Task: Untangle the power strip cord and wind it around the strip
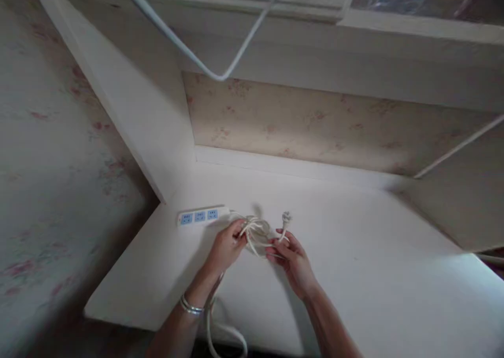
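Loops of a white power cord point(256, 229) are gathered between my two hands above the white desk. My left hand point(230, 242) is closed around the left side of the coil. On the right side, my right hand point(289, 255) pinches the cord close to its plug point(286, 218), which points up and away from me. The cord runs to a white power strip point(201, 216) with blue sockets, lying on the desk to the left of my left hand. A further length of cord point(210, 321) hangs below my left forearm, near the front edge.
The white desktop point(374, 279) extends to the right. A white side panel point(129, 85) rises at the left, with floral wallpaper point(295, 116) at the back. An overhead shelf point(255, 32) spans the top, and a pale cable point(220, 77) dangles in front of it.
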The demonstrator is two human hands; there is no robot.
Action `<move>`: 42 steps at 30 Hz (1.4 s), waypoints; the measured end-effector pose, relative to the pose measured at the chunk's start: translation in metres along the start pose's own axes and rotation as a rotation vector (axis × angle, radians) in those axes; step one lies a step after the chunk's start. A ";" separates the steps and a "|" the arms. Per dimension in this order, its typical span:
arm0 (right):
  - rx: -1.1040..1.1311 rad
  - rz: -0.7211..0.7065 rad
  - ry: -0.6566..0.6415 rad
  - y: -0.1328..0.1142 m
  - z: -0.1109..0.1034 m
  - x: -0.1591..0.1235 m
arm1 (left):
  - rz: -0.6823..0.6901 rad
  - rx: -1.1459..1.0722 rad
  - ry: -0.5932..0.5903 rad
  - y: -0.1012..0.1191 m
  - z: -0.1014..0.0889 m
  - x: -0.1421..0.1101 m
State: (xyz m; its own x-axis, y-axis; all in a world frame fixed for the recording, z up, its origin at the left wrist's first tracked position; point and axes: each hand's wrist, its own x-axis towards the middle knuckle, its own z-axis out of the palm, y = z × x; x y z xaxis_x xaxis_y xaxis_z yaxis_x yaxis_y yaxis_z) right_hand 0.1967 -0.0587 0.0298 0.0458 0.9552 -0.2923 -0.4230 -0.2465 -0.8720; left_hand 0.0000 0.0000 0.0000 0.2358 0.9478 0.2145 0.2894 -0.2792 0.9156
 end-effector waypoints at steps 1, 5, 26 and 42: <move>-0.007 -0.004 0.002 0.002 -0.002 -0.001 | 0.000 0.004 0.003 0.000 0.000 0.000; -0.182 -0.042 -0.021 0.010 -0.010 -0.003 | 0.011 0.041 0.029 0.003 0.001 -0.001; -0.824 -0.172 0.007 0.015 -0.012 0.006 | -0.026 0.074 0.095 0.005 -0.004 -0.001; -1.430 -0.411 -0.401 -0.028 -0.024 0.015 | 0.028 0.304 0.253 0.000 -0.014 0.004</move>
State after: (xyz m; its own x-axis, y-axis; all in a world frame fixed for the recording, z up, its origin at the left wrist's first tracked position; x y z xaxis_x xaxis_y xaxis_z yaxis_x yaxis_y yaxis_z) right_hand 0.2313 -0.0419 0.0404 -0.3997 0.9162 -0.0281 0.7609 0.3146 -0.5675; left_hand -0.0125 0.0058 0.0055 0.0226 0.9367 0.3493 0.5562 -0.3021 0.7742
